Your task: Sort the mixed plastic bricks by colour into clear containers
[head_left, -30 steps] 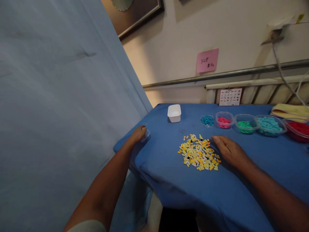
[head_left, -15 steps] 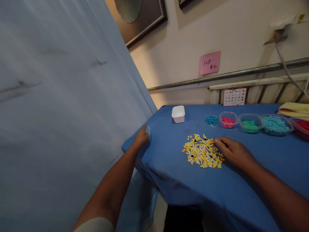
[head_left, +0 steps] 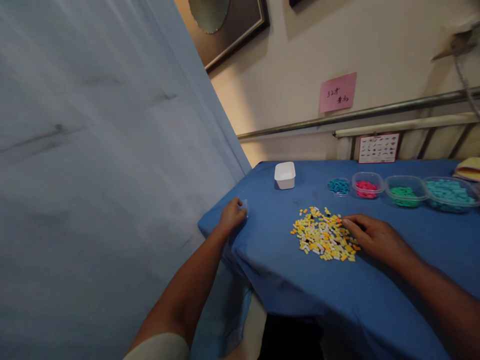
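At the table's left edge, my left hand (head_left: 233,215) is closed, its thumb and fingers pinching a small clear plastic bag (head_left: 244,206). My right hand (head_left: 371,234) is at the right side of a loose pile of small yellow, orange and white building blocks (head_left: 322,237). Its thumb and index finger are brought together, with a small orange block (head_left: 339,220) at their tips. The other fingers of that hand are curled under and partly hidden.
A white plastic tub (head_left: 285,176) stands behind the pile on the blue tablecloth (head_left: 270,250). Clear containers of blue (head_left: 338,187), pink (head_left: 367,189), green (head_left: 404,196) and turquoise pieces (head_left: 450,194) line the back right. A printed card (head_left: 378,148) leans on the wall; a pale blue curtain (head_left: 112,175) hangs left.
The view has turned slightly left. My left fingers, one of them pointing outward before, have closed on the clear bag, and that hand has shifted a little right. My right hand stays by the pile.
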A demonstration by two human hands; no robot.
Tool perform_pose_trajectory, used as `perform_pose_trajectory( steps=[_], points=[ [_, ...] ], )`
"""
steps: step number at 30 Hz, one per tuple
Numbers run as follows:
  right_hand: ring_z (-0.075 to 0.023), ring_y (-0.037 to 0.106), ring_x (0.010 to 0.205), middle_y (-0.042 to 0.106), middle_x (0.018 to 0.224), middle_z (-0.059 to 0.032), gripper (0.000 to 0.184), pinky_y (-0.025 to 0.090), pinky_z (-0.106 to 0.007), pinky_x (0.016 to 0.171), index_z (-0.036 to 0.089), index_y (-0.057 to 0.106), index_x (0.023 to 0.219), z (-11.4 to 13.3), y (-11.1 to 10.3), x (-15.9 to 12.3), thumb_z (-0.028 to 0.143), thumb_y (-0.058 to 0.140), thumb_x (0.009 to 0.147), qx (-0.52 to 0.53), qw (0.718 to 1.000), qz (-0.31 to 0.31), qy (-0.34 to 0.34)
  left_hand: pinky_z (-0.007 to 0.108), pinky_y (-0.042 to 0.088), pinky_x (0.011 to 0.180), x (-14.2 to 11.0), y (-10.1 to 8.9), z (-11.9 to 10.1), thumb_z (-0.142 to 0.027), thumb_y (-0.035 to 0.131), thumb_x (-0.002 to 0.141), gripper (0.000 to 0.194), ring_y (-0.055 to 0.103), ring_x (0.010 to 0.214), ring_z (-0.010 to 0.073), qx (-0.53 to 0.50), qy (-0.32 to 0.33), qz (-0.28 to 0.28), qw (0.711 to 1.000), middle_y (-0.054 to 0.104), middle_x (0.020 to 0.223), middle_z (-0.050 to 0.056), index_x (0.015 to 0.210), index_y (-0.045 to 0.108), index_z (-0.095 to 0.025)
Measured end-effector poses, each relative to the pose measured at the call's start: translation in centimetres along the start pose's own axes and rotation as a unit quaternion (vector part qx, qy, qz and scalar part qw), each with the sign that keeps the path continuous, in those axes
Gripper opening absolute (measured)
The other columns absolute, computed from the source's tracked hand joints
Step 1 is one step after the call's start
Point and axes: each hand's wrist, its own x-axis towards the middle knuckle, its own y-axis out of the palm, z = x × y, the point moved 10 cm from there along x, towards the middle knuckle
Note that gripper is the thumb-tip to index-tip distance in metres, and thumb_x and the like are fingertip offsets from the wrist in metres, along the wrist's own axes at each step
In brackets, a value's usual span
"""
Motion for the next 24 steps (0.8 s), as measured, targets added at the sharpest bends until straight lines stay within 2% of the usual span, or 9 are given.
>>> perform_pose_trajectory(
  steps=[2,4,9,12,14,16,19,21,24],
  points=[
    [-0.0317,0.079,0.094,0.084,0.107,-0.0062,0.043,0.059,-0.042,0.082,0.027,0.083,0.105,-0.3,0.1,-0.1,0.058,0.054,0.098,-0.001,1.000,0.002,0.003,0.034,0.050,0.092,-0.2,-0.4,0.4,-0.040,0.067,0.096,0.033,0.070,0.110,0.0264,0.007,-0.022,-0.005,1.000,0.075,0.122,0.011,0.123,0.061,-0.022],
    [-0.0344,0.079,0.094,0.085,0.107,-0.0081,0.043,0.060,-0.045,0.081,0.028,0.084,0.103,-0.7,0.2,-0.2,0.060,0.056,0.097,0.004,1.000,-0.001,0.008,0.035,0.050,0.094,-0.7,-0.7,0.8,-0.040,0.066,0.097,0.037,0.070,0.114,0.0281,0.012,-0.034,-0.009,0.999,0.074,0.128,0.013,0.128,0.060,-0.021],
    [-0.0379,0.078,0.094,0.084,0.106,-0.0083,0.041,0.061,-0.050,0.081,0.031,0.084,0.101,-1.6,0.3,-0.4,0.061,0.057,0.096,0.010,1.000,-0.008,0.011,0.036,0.050,0.102,-2.3,-1.7,1.8,-0.012,0.053,0.096,0.065,0.068,0.128,0.0283,0.009,-0.031,-0.014,0.999,0.067,0.148,0.016,0.159,0.043,-0.022],
    [-0.0351,0.078,0.093,0.084,0.105,-0.0058,0.040,0.060,-0.046,0.079,0.030,0.083,0.103,-1.6,-0.1,-0.4,0.060,0.058,0.096,0.004,1.000,-0.011,0.012,0.039,0.051,0.105,-3.1,-4.0,1.9,-0.012,0.047,0.098,0.072,0.066,0.131,0.0303,-0.010,-0.034,-0.069,0.997,0.060,0.158,0.016,0.167,0.028,-0.020],
    [-0.0334,0.078,0.093,0.084,0.105,-0.0058,0.039,0.060,-0.044,0.081,0.028,0.083,0.104,-0.8,-0.7,-0.3,0.058,0.058,0.097,0.006,1.000,-0.027,0.011,0.040,0.052,0.104,-3.8,-5.6,0.6,-0.014,0.048,0.099,0.065,0.068,0.128,0.0309,-0.026,-0.028,-0.111,0.993,0.063,0.154,0.014,0.162,0.035,-0.018],
    [-0.0328,0.077,0.098,0.084,0.108,-0.0065,0.039,0.060,-0.044,0.087,0.027,0.082,0.105,0.4,-1.3,-0.3,0.057,0.060,0.097,0.033,0.998,-0.048,0.015,0.039,0.053,0.103,-4.8,-6.2,-2.8,-0.019,0.051,0.100,0.050,0.069,0.123,0.0293,-0.032,0.023,-0.124,0.992,0.070,0.142,0.012,0.150,0.051,-0.020],
    [-0.0319,0.076,0.104,0.083,0.112,-0.0090,0.041,0.061,-0.045,0.092,0.025,0.080,0.110,2.6,-1.3,-0.6,0.061,0.064,0.097,0.156,0.984,-0.059,0.055,0.034,0.054,0.102,-8.6,-6.0,-12.1,-0.015,0.052,0.100,0.042,0.068,0.122,0.0242,-0.060,0.211,-0.157,0.963,0.070,0.137,0.009,0.140,0.062,-0.023],
    [-0.0286,0.078,0.093,0.082,0.110,-0.0106,0.048,0.064,-0.044,0.085,0.023,0.077,0.114,4.2,-0.1,-1.1,0.067,0.066,0.096,0.298,0.949,-0.037,0.093,0.034,0.055,0.099,-12.2,-4.8,-18.5,-0.014,0.052,0.101,0.041,0.068,0.119,0.0234,-0.079,0.320,-0.171,0.929,0.071,0.132,0.008,0.138,0.064,-0.025],
    [-0.0265,0.077,0.094,0.081,0.112,-0.0106,0.050,0.064,-0.040,0.080,0.023,0.073,0.119,6.5,1.0,-2.5,0.067,0.070,0.096,0.431,0.895,-0.015,0.114,0.036,0.058,0.090,-17.4,-2.3,-26.5,-0.020,0.051,0.105,0.031,0.069,0.109,0.0249,-0.110,0.438,-0.156,0.879,0.073,0.120,0.008,0.131,0.067,-0.024]
  ],
)
